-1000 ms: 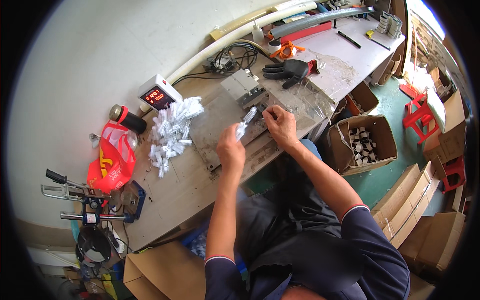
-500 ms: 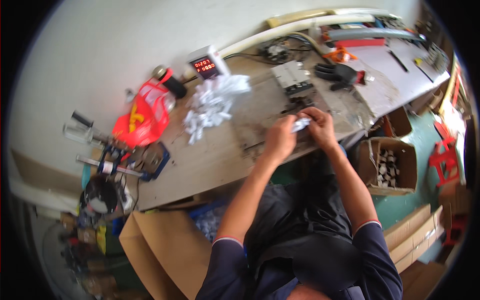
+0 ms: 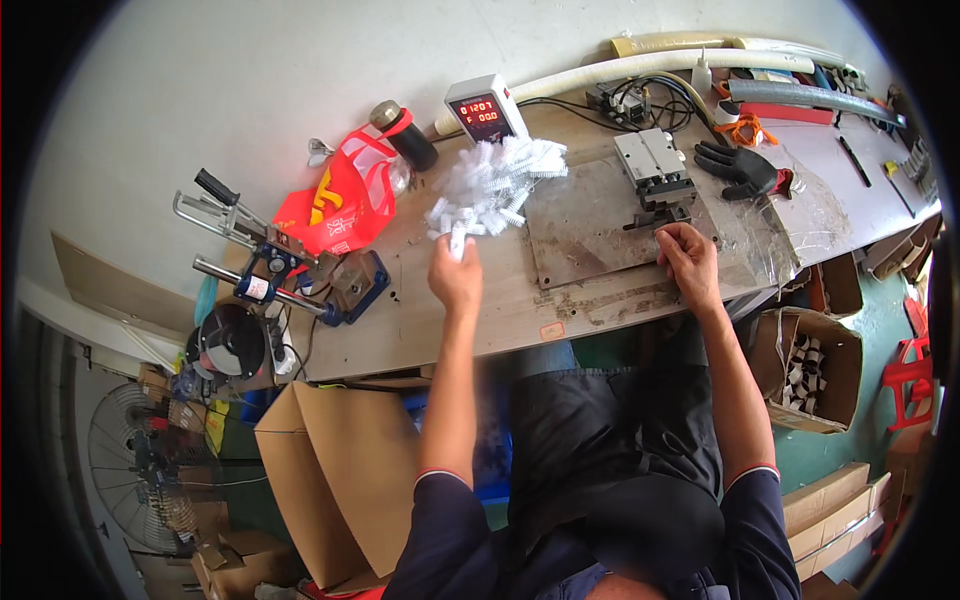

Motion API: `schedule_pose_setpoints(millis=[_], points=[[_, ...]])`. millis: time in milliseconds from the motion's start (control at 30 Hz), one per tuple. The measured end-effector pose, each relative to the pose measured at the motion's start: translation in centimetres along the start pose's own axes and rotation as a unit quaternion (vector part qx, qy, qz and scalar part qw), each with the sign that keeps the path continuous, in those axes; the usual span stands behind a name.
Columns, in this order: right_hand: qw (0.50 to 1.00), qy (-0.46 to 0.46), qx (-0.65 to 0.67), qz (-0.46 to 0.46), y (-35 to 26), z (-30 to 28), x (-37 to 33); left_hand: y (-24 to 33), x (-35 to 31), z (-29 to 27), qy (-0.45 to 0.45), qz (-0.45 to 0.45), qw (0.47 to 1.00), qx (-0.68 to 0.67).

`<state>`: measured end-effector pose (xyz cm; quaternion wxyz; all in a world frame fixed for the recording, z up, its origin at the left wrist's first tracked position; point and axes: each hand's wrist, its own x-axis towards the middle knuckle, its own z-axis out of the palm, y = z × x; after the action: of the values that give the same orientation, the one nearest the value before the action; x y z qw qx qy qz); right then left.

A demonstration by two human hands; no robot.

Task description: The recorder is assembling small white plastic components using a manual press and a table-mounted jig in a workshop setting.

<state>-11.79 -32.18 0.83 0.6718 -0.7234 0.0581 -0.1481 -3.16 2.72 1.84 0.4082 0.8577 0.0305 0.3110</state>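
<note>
My left hand (image 3: 456, 278) pinches a small white ribbed plastic piece (image 3: 457, 243) at the near edge of a loose pile of similar white pieces (image 3: 500, 180). My right hand (image 3: 690, 265) is closed, its thumb and fingers curled together just in front of a small metal fixture (image 3: 658, 172) with a pale block and dark jaws. Whether anything small sits between those fingers cannot be made out. Under the fixture lies a worn metal plate (image 3: 580, 225) on the workbench (image 3: 380, 340).
Behind the pile stand a counter with red digits (image 3: 487, 108) and a dark flask (image 3: 408, 140). A red bag (image 3: 340, 200) and a lever press (image 3: 270, 265) are at left, a black glove (image 3: 740, 170) at right. Cardboard boxes (image 3: 330, 470) stand below the bench.
My hands were together at the fixture around a white piece. Now they are apart: the left has moved left to the pile, the right stays by the fixture. The view has shifted.
</note>
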Motion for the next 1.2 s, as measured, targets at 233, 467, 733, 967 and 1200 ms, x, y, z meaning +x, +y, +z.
schedule_pose_setpoints(millis=[233,467,733,967,1200], points=[[1.0,0.004,0.002,-0.005,0.0,0.5,-0.1,-4.5,2.5,-2.1,-0.048,0.132,0.96,0.241],[0.991,0.025,-0.096,-0.089,0.5,0.2,-0.4,-0.2,-2.1,-1.7,0.099,0.188,0.972,0.101],[0.986,-0.123,0.047,0.106,-4.4,5.1,-2.7,9.8,-11.7,1.9,-0.071,0.353,0.926,-0.112],[0.962,-0.099,0.197,0.161,-2.1,2.4,-2.8,11.9,-14.6,5.1,-0.139,0.347,0.909,-0.183],[0.983,0.037,-0.179,0.029,-1.1,-1.4,-1.5,13.4,-12.3,5.2,-0.183,0.37,0.897,-0.159]])
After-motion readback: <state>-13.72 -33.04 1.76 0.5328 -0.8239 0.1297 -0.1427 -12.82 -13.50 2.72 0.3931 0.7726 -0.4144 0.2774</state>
